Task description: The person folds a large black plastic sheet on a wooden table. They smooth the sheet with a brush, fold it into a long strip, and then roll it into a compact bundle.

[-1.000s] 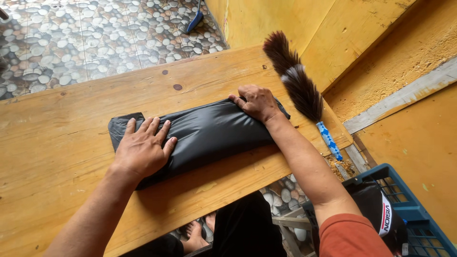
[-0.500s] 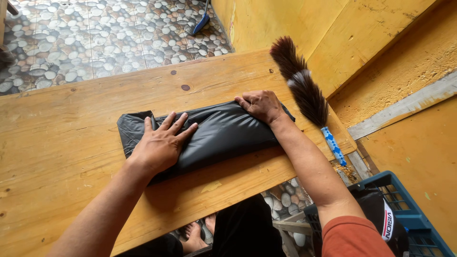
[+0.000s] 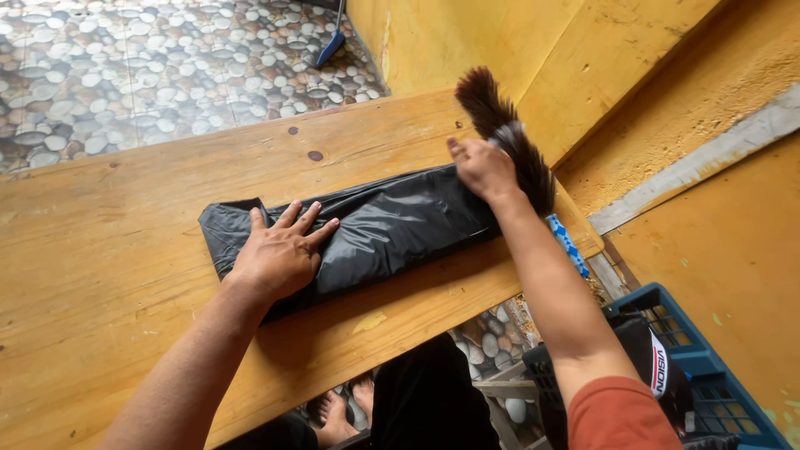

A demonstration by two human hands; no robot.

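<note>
A black plastic bag (image 3: 392,229), folded into a long strip, lies across a wooden table (image 3: 108,333). My left hand (image 3: 279,254) presses flat on the bag's left part, fingers spread. My right hand (image 3: 483,167) rests on the bag's right end, fingers together, palm down. Just behind the right hand lies a brown feather duster (image 3: 500,125) with a blue handle (image 3: 568,246) that runs to the table's right edge.
Yellow wooden walls (image 3: 583,58) stand to the right. A blue plastic crate (image 3: 700,375) sits on the floor at the lower right. A pebble-patterned floor (image 3: 125,75) lies beyond the table. Bare feet (image 3: 342,408) show under the table edge.
My left hand slid a little to the right along the bag. My right hand moved to the bag's right end beside the duster. The view shifted.
</note>
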